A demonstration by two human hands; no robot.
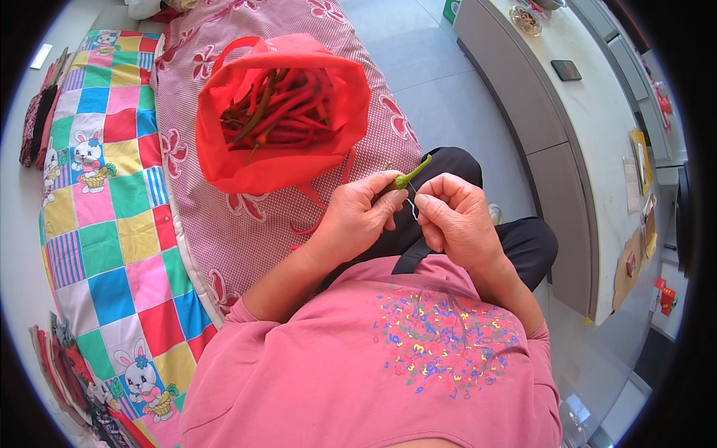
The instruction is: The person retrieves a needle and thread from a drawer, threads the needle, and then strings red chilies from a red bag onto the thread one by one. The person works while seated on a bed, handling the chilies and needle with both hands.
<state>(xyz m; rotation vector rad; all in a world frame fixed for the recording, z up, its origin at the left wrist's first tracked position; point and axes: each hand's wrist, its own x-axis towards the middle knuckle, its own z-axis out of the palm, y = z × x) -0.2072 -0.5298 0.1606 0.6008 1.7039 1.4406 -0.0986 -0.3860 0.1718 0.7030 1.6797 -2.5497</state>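
Observation:
Between the thumb and fingers of my left hand (361, 215) is a chili pepper (401, 181), its green stem pointing up and to the right. My right hand (456, 215), just right of it, pinches what looks like a thin needle (412, 187) touching the pepper near the stem. A white thread (414, 209) hangs between the hands. Beyond my left hand, a red fabric bag (263, 176) stands with its mouth wide, holding many long red chili peppers (291, 112). Some red peppers (305, 229) lie beside my left forearm, partly hidden.
The bag rests on a pink patterned cover (224, 235). A checkered rabbit-print quilt (134, 235) lies along its left. At right runs a long counter (588, 168) bearing a phone (566, 70), a glass dish (525, 21) and papers. My legs are below my hands.

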